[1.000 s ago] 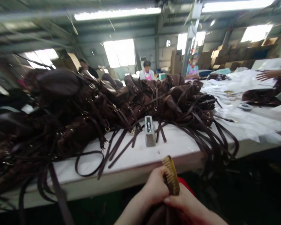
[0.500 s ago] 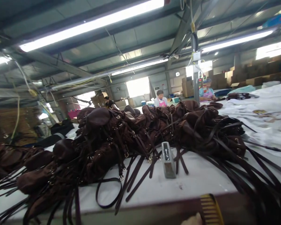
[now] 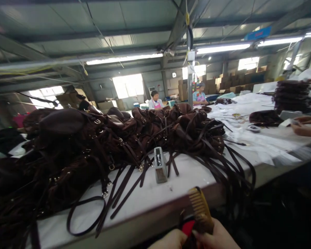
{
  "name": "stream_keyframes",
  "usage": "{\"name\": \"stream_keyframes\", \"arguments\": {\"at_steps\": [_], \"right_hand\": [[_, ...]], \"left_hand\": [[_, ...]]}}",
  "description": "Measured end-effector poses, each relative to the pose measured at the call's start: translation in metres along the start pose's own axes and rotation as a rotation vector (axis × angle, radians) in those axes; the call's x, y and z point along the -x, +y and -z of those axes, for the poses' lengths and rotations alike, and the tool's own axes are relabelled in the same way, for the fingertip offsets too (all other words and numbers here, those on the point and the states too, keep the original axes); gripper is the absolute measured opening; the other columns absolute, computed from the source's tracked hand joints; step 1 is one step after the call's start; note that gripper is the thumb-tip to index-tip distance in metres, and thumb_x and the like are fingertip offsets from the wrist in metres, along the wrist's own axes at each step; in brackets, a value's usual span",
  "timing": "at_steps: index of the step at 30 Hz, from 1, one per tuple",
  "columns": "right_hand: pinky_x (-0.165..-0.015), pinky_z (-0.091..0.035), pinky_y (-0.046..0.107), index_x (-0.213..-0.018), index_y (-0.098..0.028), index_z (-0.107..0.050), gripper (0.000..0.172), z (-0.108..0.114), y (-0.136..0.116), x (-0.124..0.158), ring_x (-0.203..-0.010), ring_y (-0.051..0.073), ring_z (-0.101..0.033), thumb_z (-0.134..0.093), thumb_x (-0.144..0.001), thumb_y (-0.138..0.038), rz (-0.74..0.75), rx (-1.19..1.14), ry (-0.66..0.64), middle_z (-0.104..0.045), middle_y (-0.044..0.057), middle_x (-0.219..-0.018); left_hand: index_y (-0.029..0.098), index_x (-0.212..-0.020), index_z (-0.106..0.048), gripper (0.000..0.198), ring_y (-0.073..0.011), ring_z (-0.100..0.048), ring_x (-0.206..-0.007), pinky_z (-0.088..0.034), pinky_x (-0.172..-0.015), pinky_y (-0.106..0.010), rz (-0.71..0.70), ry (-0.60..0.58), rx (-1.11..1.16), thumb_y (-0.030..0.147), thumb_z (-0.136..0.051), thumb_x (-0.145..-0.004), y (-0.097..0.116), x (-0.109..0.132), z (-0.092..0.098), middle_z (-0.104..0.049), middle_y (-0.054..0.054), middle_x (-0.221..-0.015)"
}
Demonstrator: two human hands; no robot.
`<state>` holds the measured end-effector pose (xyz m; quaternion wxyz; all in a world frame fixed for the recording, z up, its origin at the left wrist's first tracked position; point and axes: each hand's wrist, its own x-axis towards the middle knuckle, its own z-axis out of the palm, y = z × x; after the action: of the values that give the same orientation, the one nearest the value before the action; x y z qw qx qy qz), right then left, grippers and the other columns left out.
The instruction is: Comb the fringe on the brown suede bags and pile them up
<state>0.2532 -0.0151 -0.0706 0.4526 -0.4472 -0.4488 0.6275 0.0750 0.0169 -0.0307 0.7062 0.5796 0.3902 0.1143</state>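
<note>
At the bottom edge my right hand (image 3: 219,235) is closed on the lower end of a translucent yellow-brown comb (image 3: 200,207), whose teeth point left. Close beside it, my left hand (image 3: 172,238) has its fingers closed at a small red and dark thing (image 3: 188,226), partly hidden by the fingers. Both hands are in front of the table's near edge. Beyond them, a grey tape dispenser (image 3: 160,169) stands on the white table (image 3: 134,207). A big heap of dark brown leather bags (image 3: 155,131) with straps and metal buckles lies behind it.
Loose straps (image 3: 235,173) hang over the table edge. To the right are a stack of folded brown pieces (image 3: 292,97), white sheets (image 3: 261,138), a tape roll (image 3: 254,128) and another person's hands (image 3: 305,128). Two people in pink aprons sit behind the heap; a post (image 3: 190,83) rises there.
The view has swung right, bringing the stack and the other person's hands into sight. The comb has come higher into view, and both my hands now show around it with the red thing.
</note>
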Motion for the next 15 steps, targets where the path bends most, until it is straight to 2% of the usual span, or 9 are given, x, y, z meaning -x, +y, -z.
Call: {"name": "stream_keyframes", "arguments": {"at_steps": [3, 4, 6, 8, 11, 15], "right_hand": [[-0.072, -0.05, 0.033, -0.089, -0.014, -0.063, 0.041, 0.009, -0.008, 0.001, -0.075, 0.022, -0.063, -0.073, -0.065, -0.046, -0.018, 0.141, -0.016, -0.068, 0.007, -0.082], [-0.076, -0.049, 0.034, -0.095, -0.014, -0.06, 0.041, 0.013, -0.01, 0.0, -0.081, 0.022, -0.063, -0.07, -0.069, -0.044, 0.008, 0.219, -0.01, -0.068, 0.009, -0.089], [-0.082, -0.047, 0.035, -0.106, -0.014, -0.055, 0.044, 0.019, -0.011, 0.001, -0.087, 0.023, -0.062, -0.067, -0.073, -0.041, 0.044, 0.483, 0.081, -0.067, 0.01, -0.097], [-0.084, -0.045, 0.035, -0.116, -0.015, -0.05, 0.04, 0.02, -0.011, 0.007, -0.091, 0.022, -0.061, -0.055, -0.084, -0.04, 0.069, 0.693, 0.108, -0.065, 0.01, -0.103], [-0.078, -0.044, 0.031, -0.117, -0.019, -0.05, 0.032, 0.006, -0.011, 0.021, -0.088, 0.019, -0.061, -0.032, -0.096, -0.035, 0.099, 0.896, -0.047, -0.066, 0.007, -0.1], [-0.072, -0.041, 0.027, -0.102, -0.02, -0.056, 0.028, -0.024, -0.008, 0.03, -0.083, 0.019, -0.063, -0.032, -0.097, -0.031, 0.08, 1.265, -0.318, -0.067, 0.006, -0.093]], "left_hand": [[0.014, -0.083, -0.071, 0.039, -0.0186, -0.06, -0.075, -0.047, -0.078, -0.03, -0.021, 0.02, 0.014, 0.05, -0.071, -0.065, -0.021, 0.013, -0.012, -0.067, -0.001, -0.076], [0.012, -0.079, -0.07, 0.041, -0.0171, -0.058, -0.072, -0.046, -0.076, -0.029, -0.011, 0.063, 0.051, 0.051, -0.071, -0.064, -0.029, 0.015, -0.011, -0.066, -0.001, -0.073], [0.01, -0.074, -0.066, 0.046, -0.0149, -0.055, -0.065, -0.045, -0.069, -0.028, 0.053, 0.156, 0.197, 0.054, -0.072, -0.062, -0.048, 0.017, -0.007, -0.063, -0.001, -0.067], [0.01, -0.07, -0.064, 0.047, -0.0131, -0.054, -0.06, -0.043, -0.065, -0.027, 0.087, 0.219, 0.318, 0.055, -0.073, -0.061, -0.067, 0.019, -0.002, -0.062, -0.001, -0.064], [0.01, -0.072, -0.064, 0.046, -0.0131, -0.055, -0.061, -0.044, -0.068, -0.028, 0.104, 0.258, 0.403, 0.053, -0.075, -0.061, -0.083, 0.021, -0.001, -0.063, -0.002, -0.066], [0.01, -0.087, -0.066, 0.047, -0.0183, -0.061, -0.077, -0.046, -0.082, -0.032, 0.042, 0.231, 0.402, 0.045, -0.079, -0.059, -0.08, 0.023, -0.005, -0.069, -0.006, -0.082]]}}
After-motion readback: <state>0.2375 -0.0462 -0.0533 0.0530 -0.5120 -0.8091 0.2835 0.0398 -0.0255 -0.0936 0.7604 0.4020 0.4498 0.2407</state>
